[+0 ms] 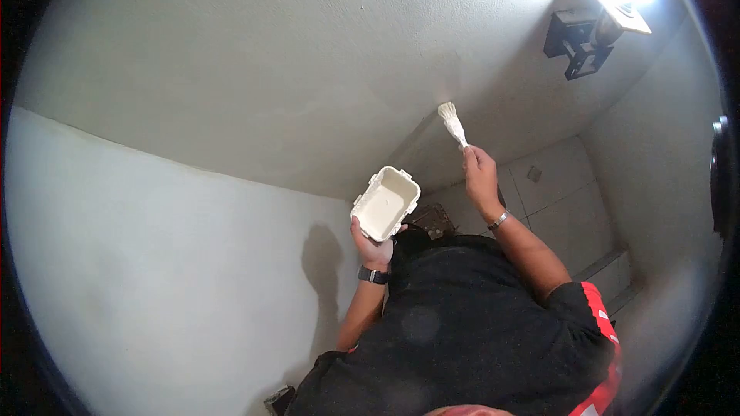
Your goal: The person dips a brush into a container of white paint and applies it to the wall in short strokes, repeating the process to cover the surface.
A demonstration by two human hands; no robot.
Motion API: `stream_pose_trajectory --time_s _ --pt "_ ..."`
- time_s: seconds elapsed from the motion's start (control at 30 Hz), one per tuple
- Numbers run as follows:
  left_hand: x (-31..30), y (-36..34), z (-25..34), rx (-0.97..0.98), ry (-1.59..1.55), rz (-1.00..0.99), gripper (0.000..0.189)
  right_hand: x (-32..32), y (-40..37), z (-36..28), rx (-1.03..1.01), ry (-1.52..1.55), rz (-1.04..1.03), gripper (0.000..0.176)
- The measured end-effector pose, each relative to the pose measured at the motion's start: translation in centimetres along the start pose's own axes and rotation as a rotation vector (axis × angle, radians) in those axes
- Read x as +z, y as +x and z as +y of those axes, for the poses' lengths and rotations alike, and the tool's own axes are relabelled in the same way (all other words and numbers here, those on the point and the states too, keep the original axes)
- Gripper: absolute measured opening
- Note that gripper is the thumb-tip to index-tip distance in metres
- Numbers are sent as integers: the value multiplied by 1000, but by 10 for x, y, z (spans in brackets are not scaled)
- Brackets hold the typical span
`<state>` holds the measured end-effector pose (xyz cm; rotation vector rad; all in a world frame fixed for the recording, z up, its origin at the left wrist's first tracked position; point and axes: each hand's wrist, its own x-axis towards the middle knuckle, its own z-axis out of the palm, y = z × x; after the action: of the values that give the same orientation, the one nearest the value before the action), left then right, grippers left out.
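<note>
Okay, right hand [482, 173] closed on brush [453, 125] by its handle [462, 141], bristles [447, 111] at wall [270, 69]: likely light, soft-tipped. Left hand [372, 249] wrapped round tub's [398, 179] lower end: probably stiff, spill-prone; support underneath.

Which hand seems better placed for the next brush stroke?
Probably the right hand: it holds the brush, raised to the wall, while the left hand holds the tub lower down.
</note>
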<state>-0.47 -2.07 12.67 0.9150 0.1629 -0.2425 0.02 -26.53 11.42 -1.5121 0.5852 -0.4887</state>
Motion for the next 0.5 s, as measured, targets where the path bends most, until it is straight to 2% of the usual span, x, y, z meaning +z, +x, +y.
stream_pose_trajectory --time_s 0.17,0.2,0.3,0.33,0.43,0.5 --pt "8 0 2 33 85 -19 64 1 9 -81 -12 199 -23 32" --pt "10 0 3 78 136 -38 64 -1 6 -102 -64 266 -53 31" --pt "7 0 5 27 83 -86 63 -5 -8 -138 -201 325 -74 30" --pt "5 1 4 28 80 -86 63 -5 -11 -141 -284 317 -72 30" --pt "3 1 4 70 121 -110 62 4 -10 -119 -315 255 -35 30" --pt "6 3 0 36 -50 58 63 5 -4 -84 -248 162 -22 30"
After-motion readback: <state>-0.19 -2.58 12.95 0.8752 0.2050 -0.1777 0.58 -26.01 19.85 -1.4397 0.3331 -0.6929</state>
